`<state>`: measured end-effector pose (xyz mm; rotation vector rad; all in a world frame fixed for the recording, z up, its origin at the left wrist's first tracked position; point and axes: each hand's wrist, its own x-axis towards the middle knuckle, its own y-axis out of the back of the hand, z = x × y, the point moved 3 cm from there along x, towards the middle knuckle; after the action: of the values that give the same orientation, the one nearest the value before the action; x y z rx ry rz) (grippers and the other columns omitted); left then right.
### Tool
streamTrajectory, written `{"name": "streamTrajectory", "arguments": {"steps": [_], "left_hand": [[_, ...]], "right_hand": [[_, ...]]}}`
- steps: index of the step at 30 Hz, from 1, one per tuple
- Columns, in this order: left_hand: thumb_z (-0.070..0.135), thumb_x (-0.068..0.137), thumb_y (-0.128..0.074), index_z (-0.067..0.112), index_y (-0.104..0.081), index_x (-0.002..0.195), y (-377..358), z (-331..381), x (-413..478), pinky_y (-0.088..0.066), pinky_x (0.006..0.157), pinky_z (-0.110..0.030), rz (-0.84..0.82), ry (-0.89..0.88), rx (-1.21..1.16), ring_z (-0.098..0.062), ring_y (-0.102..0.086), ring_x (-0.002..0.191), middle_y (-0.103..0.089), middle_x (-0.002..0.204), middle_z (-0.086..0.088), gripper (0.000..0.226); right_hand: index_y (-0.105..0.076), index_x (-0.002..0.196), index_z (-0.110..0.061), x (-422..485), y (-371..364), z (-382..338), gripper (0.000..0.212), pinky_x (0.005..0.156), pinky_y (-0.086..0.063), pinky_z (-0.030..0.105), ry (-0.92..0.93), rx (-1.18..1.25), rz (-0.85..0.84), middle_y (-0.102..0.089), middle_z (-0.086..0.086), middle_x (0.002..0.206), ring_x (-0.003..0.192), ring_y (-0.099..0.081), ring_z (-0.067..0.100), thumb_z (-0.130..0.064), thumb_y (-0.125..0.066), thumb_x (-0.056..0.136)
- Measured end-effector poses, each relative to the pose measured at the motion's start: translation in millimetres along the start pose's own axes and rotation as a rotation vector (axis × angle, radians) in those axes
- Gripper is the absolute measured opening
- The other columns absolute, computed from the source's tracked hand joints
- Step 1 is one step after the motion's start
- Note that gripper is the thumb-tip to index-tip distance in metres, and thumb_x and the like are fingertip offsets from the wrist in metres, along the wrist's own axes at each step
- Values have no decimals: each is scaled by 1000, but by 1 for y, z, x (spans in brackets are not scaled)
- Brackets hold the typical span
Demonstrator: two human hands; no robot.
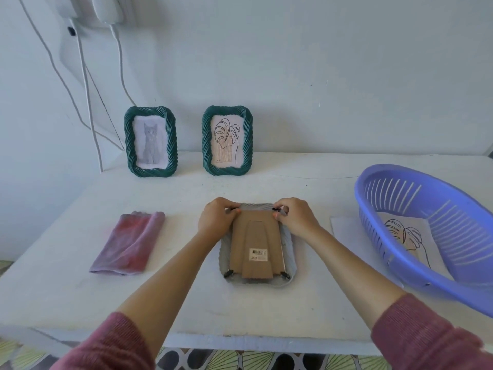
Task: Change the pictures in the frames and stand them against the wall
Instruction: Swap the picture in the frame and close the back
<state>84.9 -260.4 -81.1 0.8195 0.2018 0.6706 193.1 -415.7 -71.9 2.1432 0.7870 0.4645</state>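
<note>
Pinching one black tab (276, 209) each at the backing board's (256, 244) far corners: left grip (217, 218) and right grip (296, 218), fingers curled tight on them. Frame (256, 283) lies face down mid-counter (186, 303).

Judgement: frame light and stiff; board thin, bends; any glass is fragile. Lift board by its far edge, hold frame by rim.

Cat frame (150, 141) and leaf frame (227, 140) stand at the wall (320, 76).

Basket (440, 287), right: leaf print (402, 236) in or beneath it, cannot tell which.
</note>
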Motion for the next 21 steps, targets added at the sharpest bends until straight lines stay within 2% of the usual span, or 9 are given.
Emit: {"name": "streamTrajectory", "arguments": {"steps": [3, 4, 7, 10, 12, 14, 17, 19, 21], "left_hand": [[22, 88, -60, 16, -70, 107, 1, 0, 0, -40, 77, -23, 9, -3, -18, -18, -58, 98, -67, 114, -3, 22], [22, 88, -61, 15, -71, 104, 2, -1, 0, -40, 75, -23, 12, -3, -23, -16, -56, 92, -68, 113, -3, 21], [22, 88, -61, 14, -72, 98, 1, -2, 0, -38, 72, -23, 11, -7, -27, -10, -48, 82, -68, 109, -3, 17], [23, 88, -62, 14, -73, 97, 1, -2, -2, -37, 71, -24, 15, -6, -34, -10, -47, 81, -68, 108, -3, 17], [23, 87, -62, 13, -73, 97, 1, -2, -2, -38, 71, -23, 18, 1, -52, -10, -47, 80, -68, 106, -2, 18], [23, 86, -64, 12, -73, 96, 2, -1, -5, -38, 71, -23, 18, 18, -80, -10, -49, 80, -68, 102, -1, 17], [21, 86, -65, 8, -73, 96, 5, -1, -10, -42, 74, -25, 29, 74, -254, -13, -53, 82, -65, 93, 0, 18], [20, 88, -62, 10, -71, 104, 12, -1, -17, -43, 77, -25, 48, 99, -332, -12, -54, 85, -63, 97, 3, 21], [23, 88, -63, 13, -68, 110, 18, -4, -22, -41, 78, -25, 46, 106, -297, -14, -53, 88, -61, 99, 1, 25]], "right_hand": [[-68, 102, -2, 1, -1, 0, 18, 55, -31, 14, 0, 13, 13, -54, -7, 73, 80, -48, 14, -7, -59, 86], [-68, 100, -2, 1, -1, -1, 17, 55, -31, 15, -1, 18, 17, -55, -6, 73, 78, -47, 14, -6, -59, 86], [-68, 99, -2, 1, -3, -1, 16, 67, -35, 21, -4, 27, 21, -67, 11, 96, 80, -49, 13, -6, -59, 86], [-68, 99, -2, -1, -3, -1, 16, 67, -34, 20, -3, 30, 34, -67, 14, 102, 80, -48, 13, -6, -59, 86], [-68, 99, -2, -2, -3, -2, 17, 56, -31, 18, -6, 28, 49, -65, 14, 99, 79, -48, 14, -6, -58, 86], [-69, 98, -3, -4, -3, -3, 17, 54, -28, 12, -11, 29, 58, -62, 11, 91, 79, -47, 15, -6, -58, 87], [-69, 102, -7, -7, -3, -1, 19, 62, -34, 20, -30, 71, 56, -60, 9, 89, 81, -49, 15, -10, -58, 87], [-66, 110, -11, -14, 2, 1, 24, 70, -39, 21, -86, 214, 102, -61, 7, 88, 78, -52, 13, -14, -58, 88], [-62, 116, -14, -25, 10, 6, 29, 65, -40, 16, -163, 326, 179, -59, 4, 84, 70, -52, 9, -15, -58, 88]]}}
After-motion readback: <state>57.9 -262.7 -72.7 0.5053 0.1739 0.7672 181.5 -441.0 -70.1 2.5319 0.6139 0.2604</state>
